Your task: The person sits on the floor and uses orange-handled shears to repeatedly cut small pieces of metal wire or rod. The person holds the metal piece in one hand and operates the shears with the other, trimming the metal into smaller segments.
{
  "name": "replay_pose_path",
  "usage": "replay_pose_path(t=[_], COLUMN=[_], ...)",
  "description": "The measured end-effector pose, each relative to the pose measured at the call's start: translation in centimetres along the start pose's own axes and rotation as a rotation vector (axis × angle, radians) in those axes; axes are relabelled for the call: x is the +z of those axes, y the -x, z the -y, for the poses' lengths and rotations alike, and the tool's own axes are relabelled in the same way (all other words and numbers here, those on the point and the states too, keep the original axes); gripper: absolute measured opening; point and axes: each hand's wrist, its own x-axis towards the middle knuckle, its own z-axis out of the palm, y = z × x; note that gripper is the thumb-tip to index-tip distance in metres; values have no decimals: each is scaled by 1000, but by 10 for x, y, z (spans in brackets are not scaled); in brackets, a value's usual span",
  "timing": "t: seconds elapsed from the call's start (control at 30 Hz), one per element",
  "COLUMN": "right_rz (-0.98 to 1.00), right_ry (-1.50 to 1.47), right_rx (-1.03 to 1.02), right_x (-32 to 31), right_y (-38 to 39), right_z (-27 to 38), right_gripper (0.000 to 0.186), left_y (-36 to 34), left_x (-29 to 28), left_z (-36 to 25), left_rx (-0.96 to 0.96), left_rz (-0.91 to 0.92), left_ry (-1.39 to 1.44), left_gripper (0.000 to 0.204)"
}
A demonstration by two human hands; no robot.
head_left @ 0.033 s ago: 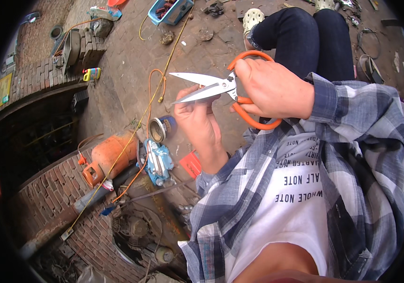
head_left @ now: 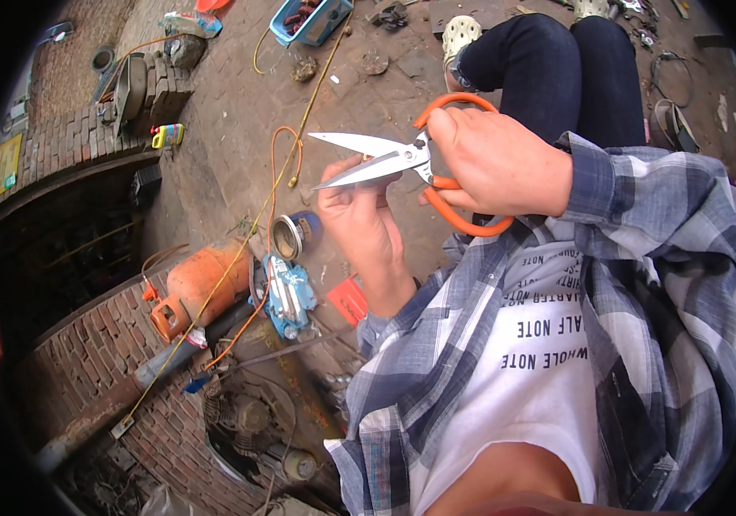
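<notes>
right hand (head_left: 506, 163) gripping orange-handled scissors (head_left: 402, 159), blades parted, raised at chest height | left hand (head_left: 359, 219) pinched just under blades, on something too small to tell | I'd keep fingertips off the edges, close slowly

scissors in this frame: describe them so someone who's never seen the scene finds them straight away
Start at the plaid shirt sleeve on the upper right and follow it to the right hand. That hand grips the scissors, blades open and pointing left above the left hand. Bright orange loop handles and pale steel blades set them apart.
</notes>
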Motion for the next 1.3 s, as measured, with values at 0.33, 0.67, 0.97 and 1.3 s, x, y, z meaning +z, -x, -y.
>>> replay_pose_path(t=[0.33,0.67,0.97,1.3], right_rz=[-242,-177,23,-230], right_ry=[56,7,-19,0], right_rx=[-177,-112,18,-173], right_x=[5,7,-2,8], right_y=[-1,3,-1,-2], right_z=[-8,-5,2,-5], right_gripper=[68,65,59,64], left_y=[2,2,0,1], left_x=[5,5,1,4], left_z=[0,-3,-2,0], left_rx=[1,2,-9,61], left_rz=[-25,10,-3,-53], left_ry=[-40,-108,1,-126], left_gripper=[10,8,13,9])
